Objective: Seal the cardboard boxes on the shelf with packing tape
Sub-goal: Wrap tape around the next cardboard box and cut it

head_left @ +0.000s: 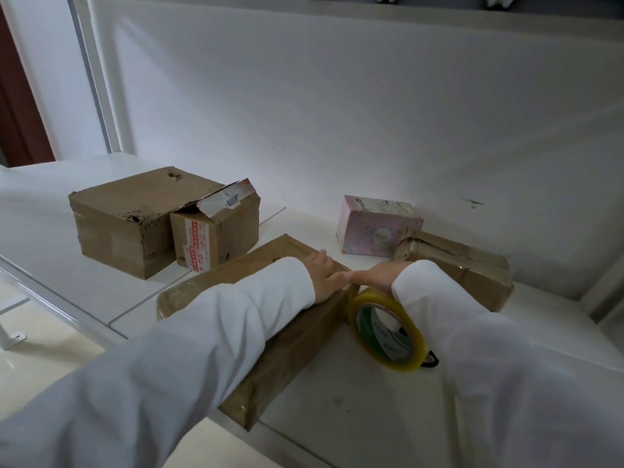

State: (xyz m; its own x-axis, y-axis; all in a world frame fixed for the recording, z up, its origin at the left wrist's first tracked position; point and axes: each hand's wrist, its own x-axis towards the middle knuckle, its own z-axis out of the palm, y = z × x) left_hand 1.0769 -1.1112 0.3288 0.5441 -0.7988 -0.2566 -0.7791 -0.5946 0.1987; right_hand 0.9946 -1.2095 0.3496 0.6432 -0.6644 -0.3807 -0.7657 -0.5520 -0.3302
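Note:
A long flat cardboard box (293,336) lies diagonally on the white shelf (354,400), its top glossy with tape. My left hand (324,275) rests flat on the box's far end with straight fingers. My right hand (378,276) reaches in from the right, fingers stretched out to touch the left hand at the box's corner. Right under it a yellowish packing tape roll (388,329) with a green core stands tilted on edge against the box's end. No fingers show inside the core.
Two brown boxes stand at the back left: a large battered one (118,228) and a smaller one (216,234) with a torn, raised flap. A pink carton (371,231) and a taped brown box (472,268) sit at the back right. A small black object (432,361) lies behind the roll.

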